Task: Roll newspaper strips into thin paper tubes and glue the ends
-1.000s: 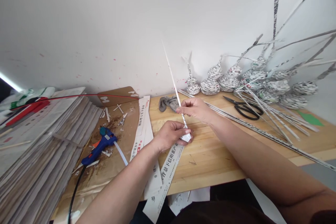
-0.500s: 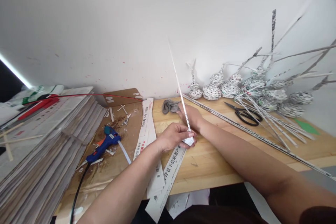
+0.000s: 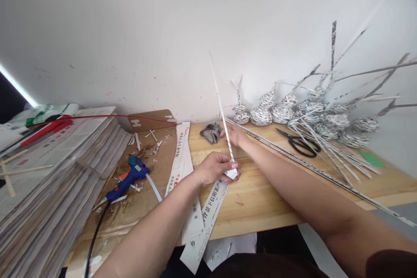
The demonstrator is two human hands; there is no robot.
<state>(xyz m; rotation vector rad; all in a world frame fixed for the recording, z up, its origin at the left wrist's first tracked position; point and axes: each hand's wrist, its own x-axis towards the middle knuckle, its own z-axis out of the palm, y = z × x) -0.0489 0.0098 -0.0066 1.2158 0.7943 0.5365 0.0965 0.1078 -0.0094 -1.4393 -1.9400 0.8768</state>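
Observation:
My left hand [image 3: 217, 168] pinches the lower end of a thin white paper tube [image 3: 222, 110] with a printed strip wound into it. The tube stands tilted, its tip up in front of the wall. Below the left hand, the printed paper strip [image 3: 211, 208] slants down over the table's front edge. My right hand [image 3: 232, 135] is just behind the tube, its fingers beside a crumpled grey cloth [image 3: 211, 132]; whether they hold anything cannot be made out. More printed strips [image 3: 180, 160] lie left of the hands.
A blue glue gun [image 3: 128, 180] rests on stained cardboard [image 3: 130, 221] beside a tall newspaper stack [image 3: 81, 169]. To the right lie black scissors [image 3: 302, 144], long paper rods [image 3: 312, 169] and thin paper tubes [image 3: 342, 156]; woven gourd shapes [image 3: 260, 115] stand along the wall.
My right hand has drawn slightly back from the grey cloth, which is now bunched differently. My left hand keeps its pinch at the tube's base. The view has shifted slightly.

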